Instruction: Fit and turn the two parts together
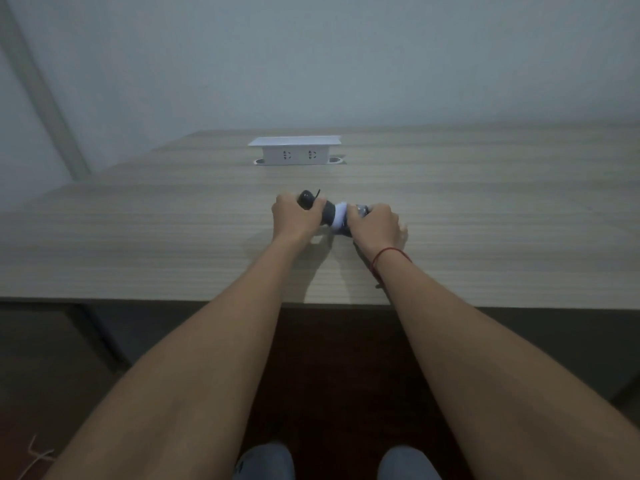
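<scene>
Both my hands hold one small object [334,216] just above the wooden table [138,237]. It has a black rounded end with a thin black loop at the left, a dark band and a white middle. My left hand [294,218] grips the black end, fingers curled round it. My right hand [375,226] grips the other end, where a shiny greyish part shows between the fingers. A red string bracelet circles my right wrist. The object's exact shape is blurred and partly hidden by my fingers.
A white raised socket box [294,150] with two outlets stands at the table's far middle. A grey wall rises behind. The table's near edge runs across the view, with dark floor and my knees below.
</scene>
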A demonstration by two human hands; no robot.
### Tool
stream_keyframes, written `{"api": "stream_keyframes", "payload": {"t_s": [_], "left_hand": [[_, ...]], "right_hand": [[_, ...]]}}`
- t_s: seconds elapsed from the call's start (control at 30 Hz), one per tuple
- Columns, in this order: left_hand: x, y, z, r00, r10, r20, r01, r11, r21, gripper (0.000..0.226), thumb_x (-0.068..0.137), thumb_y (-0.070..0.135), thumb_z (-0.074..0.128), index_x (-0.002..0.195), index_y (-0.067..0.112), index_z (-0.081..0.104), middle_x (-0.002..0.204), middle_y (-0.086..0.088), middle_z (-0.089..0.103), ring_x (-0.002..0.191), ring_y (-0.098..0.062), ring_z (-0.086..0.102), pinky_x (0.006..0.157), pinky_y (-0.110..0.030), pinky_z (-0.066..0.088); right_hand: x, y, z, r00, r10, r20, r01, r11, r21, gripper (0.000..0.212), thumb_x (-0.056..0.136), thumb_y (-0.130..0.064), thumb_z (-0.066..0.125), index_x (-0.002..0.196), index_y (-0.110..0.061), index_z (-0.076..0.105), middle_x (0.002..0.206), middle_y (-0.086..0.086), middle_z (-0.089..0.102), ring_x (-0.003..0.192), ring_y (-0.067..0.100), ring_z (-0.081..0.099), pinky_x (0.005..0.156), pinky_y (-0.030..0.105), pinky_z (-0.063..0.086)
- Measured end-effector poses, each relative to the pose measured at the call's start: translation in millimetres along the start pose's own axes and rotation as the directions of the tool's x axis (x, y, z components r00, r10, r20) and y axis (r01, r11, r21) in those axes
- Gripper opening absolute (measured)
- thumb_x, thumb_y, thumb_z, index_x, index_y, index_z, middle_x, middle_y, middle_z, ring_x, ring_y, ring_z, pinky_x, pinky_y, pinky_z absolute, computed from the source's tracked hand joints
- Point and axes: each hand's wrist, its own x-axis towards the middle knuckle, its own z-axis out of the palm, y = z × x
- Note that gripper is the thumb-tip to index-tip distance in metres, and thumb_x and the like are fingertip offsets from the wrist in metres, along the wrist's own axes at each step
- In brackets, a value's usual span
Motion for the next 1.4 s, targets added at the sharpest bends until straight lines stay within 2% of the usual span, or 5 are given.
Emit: {"api": "stream_keyframes", "payload": {"t_s": [0.53, 0.73, 0.97, 1.1, 1.4], "left_hand": [[-1, 0, 1, 0.996, 0.089, 0.004, -0.088, 0.985, 0.150, 0.026, 0.085, 0.028, 0.066, 0.081, 0.002, 0.067, 0.093, -0.018, 0.069, 0.080, -0.028, 0.065, 0.066, -0.027, 0.045], [5, 12, -4, 0.984, 0.160, -0.076, -0.153, 0.985, 0.086, 0.026, 0.087, 0.027, 0.063, 0.077, 0.004, 0.065, 0.080, -0.011, 0.063, 0.074, -0.021, 0.054, 0.063, -0.022, 0.037], [10, 16, -9, 0.982, 0.172, 0.077, -0.183, 0.966, 0.182, 0.031, 0.088, 0.030, 0.065, 0.092, -0.001, 0.067, 0.092, -0.014, 0.064, 0.079, -0.024, 0.058, 0.067, -0.026, 0.039], [18, 32, -20, 0.971, 0.170, 0.166, -0.208, 0.947, 0.246, 0.028, 0.088, 0.027, 0.065, 0.090, -0.001, 0.064, 0.093, -0.013, 0.062, 0.084, -0.026, 0.059, 0.069, -0.031, 0.045], [15, 30, -25, 0.958, 0.196, 0.207, -0.257, 0.909, 0.328, 0.024, 0.090, 0.027, 0.062, 0.082, 0.004, 0.059, 0.086, -0.010, 0.057, 0.078, -0.023, 0.051, 0.065, -0.027, 0.036]], "right_hand": [[3, 1, 1, 0.999, -0.002, 0.032, 0.003, 0.999, -0.047, 0.046, 0.094, -0.047, 0.040, 0.096, -0.012, 0.068, 0.094, 0.006, 0.068, 0.098, 0.025, 0.060, 0.112, 0.047, 0.026], [0, 5, 6, 0.991, -0.066, 0.112, 0.080, 0.990, -0.116, 0.078, 0.063, -0.082, 0.053, 0.107, -0.017, 0.059, 0.106, 0.001, 0.061, 0.105, 0.023, 0.054, 0.106, 0.052, 0.032], [7, 9, -22, 0.894, -0.100, 0.438, 0.065, 0.993, 0.095, 0.055, 0.056, -0.042, 0.077, 0.105, -0.028, 0.058, 0.098, -0.005, 0.063, 0.093, 0.018, 0.061, 0.079, 0.032, 0.052], [14, 6, -44, 0.807, -0.134, 0.575, 0.031, 0.982, 0.185, 0.045, 0.078, -0.009, 0.074, 0.118, -0.021, 0.058, 0.089, -0.007, 0.055, 0.075, 0.002, 0.051, 0.056, 0.013, 0.036], [14, 10, -40, 0.817, -0.128, 0.562, -0.040, 0.960, 0.276, 0.048, 0.087, 0.004, 0.056, 0.131, -0.013, 0.055, 0.100, 0.001, 0.056, 0.076, 0.011, 0.056, 0.045, 0.010, 0.046]]}}
